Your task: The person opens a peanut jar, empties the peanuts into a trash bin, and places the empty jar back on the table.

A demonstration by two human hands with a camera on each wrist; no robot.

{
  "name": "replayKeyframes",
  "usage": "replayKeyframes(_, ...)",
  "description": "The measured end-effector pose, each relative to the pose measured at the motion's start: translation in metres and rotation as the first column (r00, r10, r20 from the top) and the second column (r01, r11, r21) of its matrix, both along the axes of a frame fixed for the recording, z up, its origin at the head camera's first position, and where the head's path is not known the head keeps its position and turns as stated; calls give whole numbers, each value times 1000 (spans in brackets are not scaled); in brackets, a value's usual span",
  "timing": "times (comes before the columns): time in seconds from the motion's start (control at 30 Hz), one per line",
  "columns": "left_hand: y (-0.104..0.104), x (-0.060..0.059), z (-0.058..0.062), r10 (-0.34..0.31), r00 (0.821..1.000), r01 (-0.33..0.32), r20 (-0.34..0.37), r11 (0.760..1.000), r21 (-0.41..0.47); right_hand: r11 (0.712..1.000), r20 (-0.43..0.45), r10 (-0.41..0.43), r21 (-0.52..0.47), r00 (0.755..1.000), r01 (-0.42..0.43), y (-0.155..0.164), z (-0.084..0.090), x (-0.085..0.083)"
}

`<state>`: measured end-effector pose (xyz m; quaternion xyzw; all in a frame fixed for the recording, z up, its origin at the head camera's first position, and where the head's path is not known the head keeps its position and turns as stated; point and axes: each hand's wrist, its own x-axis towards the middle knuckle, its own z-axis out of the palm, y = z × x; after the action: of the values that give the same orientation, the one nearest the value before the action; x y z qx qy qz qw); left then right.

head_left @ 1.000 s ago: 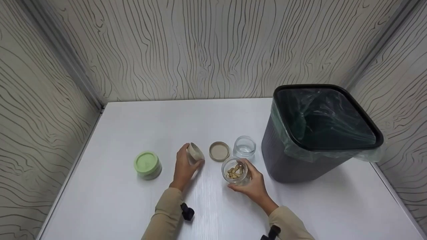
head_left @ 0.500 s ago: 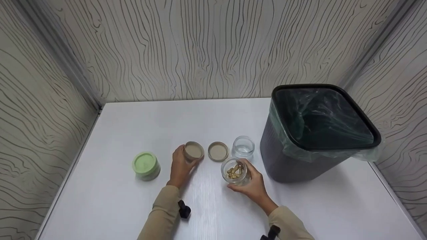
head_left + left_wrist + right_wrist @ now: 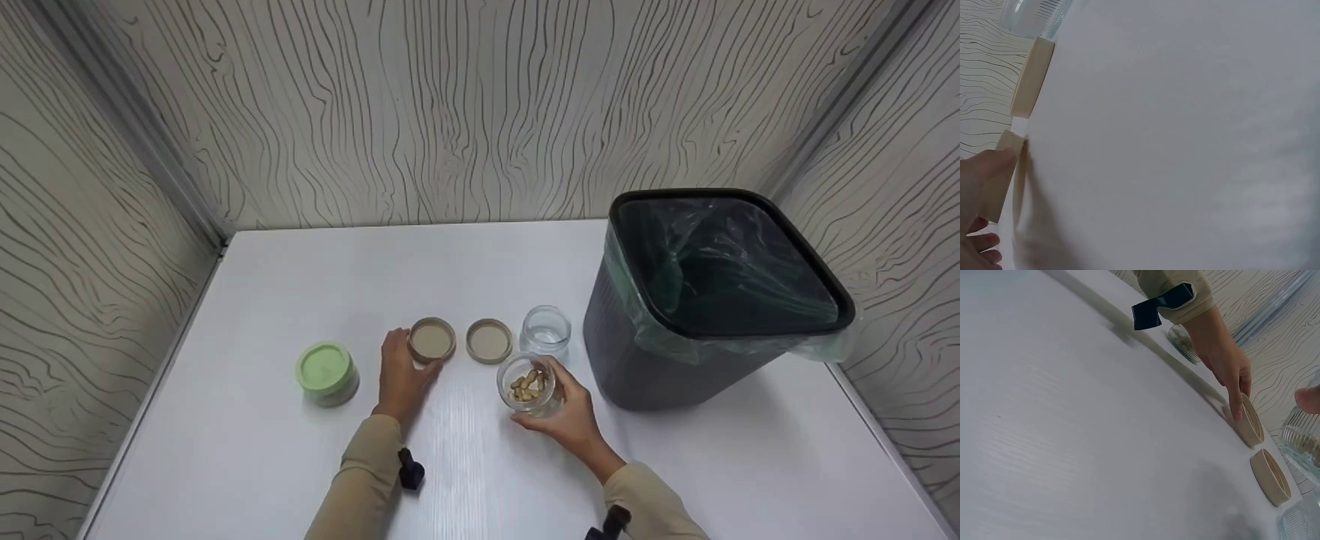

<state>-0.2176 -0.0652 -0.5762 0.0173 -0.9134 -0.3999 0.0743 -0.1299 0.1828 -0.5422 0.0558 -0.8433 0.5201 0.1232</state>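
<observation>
In the head view my left hand (image 3: 403, 382) pinches a beige jar lid (image 3: 432, 340) between thumb and fingers, its hollow side up. The left wrist view shows this lid (image 3: 999, 180) slightly tilted, low over the table, with a shadow under it. A second beige lid (image 3: 490, 342) lies hollow side up just to its right. My right hand (image 3: 574, 420) grips a clear glass jar (image 3: 544, 409) from its right side. Several peanuts (image 3: 528, 385) lie inside that open jar. Right behind it stands another glass jar (image 3: 547, 330), lidless, with nothing showing in it.
To the left stands a jar with a green lid (image 3: 325, 367). A tall dark bin (image 3: 660, 375) lined with a green plastic bag takes up the right side of the white table (image 3: 225, 450). Patterned panels (image 3: 420, 112) wall in the table.
My left hand has moved slightly left and lowered the beige lid, turning it from steeply tilted to nearly flat, hollow side up. The right hand and its jar have stayed put.
</observation>
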Motion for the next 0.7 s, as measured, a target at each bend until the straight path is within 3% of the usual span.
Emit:
replayKeyframes(0.3,0,1,0,5,1000,-4,21,999,-41,1000,45,0,-21,999,1,0,2,1)
replayKeyframes(0.7,1,3,-1,-14,999,13,45,999,32,1000,-23,3,0,1000,-3,2,3,1)
